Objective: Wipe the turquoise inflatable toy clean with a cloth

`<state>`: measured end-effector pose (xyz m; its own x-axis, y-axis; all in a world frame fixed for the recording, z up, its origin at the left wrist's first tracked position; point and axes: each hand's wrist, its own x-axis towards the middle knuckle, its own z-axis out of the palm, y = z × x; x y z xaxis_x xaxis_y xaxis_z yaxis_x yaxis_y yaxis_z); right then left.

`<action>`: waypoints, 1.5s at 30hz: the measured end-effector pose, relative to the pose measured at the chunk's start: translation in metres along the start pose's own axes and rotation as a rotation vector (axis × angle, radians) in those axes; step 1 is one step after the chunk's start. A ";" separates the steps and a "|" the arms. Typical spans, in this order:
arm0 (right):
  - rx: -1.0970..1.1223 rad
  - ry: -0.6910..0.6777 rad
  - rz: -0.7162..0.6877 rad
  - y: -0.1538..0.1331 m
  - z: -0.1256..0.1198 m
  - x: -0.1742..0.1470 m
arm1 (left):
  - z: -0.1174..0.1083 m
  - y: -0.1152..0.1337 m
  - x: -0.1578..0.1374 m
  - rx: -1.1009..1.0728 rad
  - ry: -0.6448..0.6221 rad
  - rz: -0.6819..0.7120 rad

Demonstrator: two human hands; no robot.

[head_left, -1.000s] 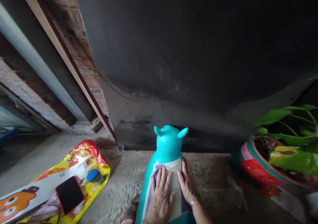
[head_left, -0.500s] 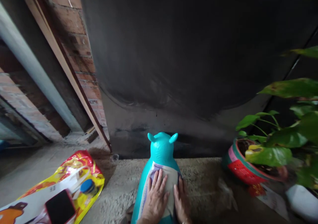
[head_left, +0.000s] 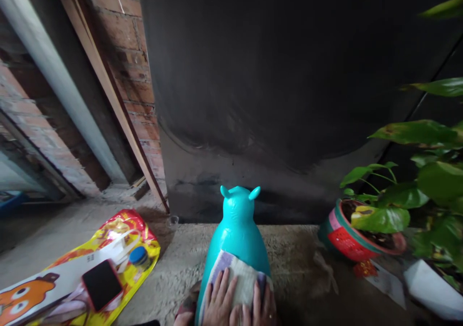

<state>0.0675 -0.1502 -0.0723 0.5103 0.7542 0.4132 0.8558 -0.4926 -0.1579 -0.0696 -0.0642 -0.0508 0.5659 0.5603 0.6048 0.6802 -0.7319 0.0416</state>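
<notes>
A turquoise inflatable animal toy (head_left: 238,220) with two small ears stands low in the middle of the view, its back toward me. Over its back lies a whitish cloth (head_left: 241,272) with purple edging. My left hand (head_left: 220,299) rests flat on the left part of the cloth, fingers stretched out. Close beside it, my right hand (head_left: 261,304) lies on the cloth's right side with its fingers extended and a ring showing. Both hands press the cloth against the toy; the lower ends of the hands and toy are cut off by the frame.
To the left, a yellow and red bag (head_left: 144,234) lies on the concrete floor, with a phone (head_left: 102,285) and a blue-capped jar (head_left: 139,257) on it. A potted plant (head_left: 347,239) stands at right. Behind the toy rises a dark panel (head_left: 253,99).
Both hands and the cloth have slid down the toy's back toward me, uncovering more turquoise below its neck. The view has shifted slightly.
</notes>
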 end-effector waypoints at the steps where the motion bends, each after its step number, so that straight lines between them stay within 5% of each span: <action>1: -0.008 -0.060 -0.005 -0.001 -0.003 0.011 | 0.001 0.000 0.003 -0.018 -0.032 -0.026; 7: -0.064 -0.389 0.025 -0.026 -0.031 0.088 | 0.009 -0.011 0.033 -0.063 -0.221 -0.213; 13: -0.060 -0.474 0.053 -0.048 -0.036 0.132 | 0.022 -0.028 0.059 -0.116 -0.315 -0.272; 18: -0.066 -0.458 0.074 -0.049 -0.034 0.124 | 0.021 -0.029 0.063 -0.200 -0.369 -0.322; 23: -0.074 -0.367 0.008 -0.038 -0.030 0.069 | 0.011 -0.024 0.037 -0.246 -0.432 -0.341; 28: -0.064 -0.211 -0.125 -0.031 -0.045 0.034 | 0.008 -0.022 0.010 -0.276 -0.363 -0.248; 38: -0.029 -0.329 -0.225 -0.049 -0.048 0.079 | 0.014 -0.043 0.041 -0.412 -0.421 -0.279; 45: 0.022 -0.340 -0.226 -0.070 -0.029 0.124 | 0.047 -0.074 0.081 -0.513 -0.433 -0.310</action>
<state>0.0680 -0.0350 0.0157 0.3047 0.9448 0.1205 0.9494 -0.2912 -0.1173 -0.0521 0.0536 -0.0423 0.5885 0.7960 0.1412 0.5954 -0.5449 0.5904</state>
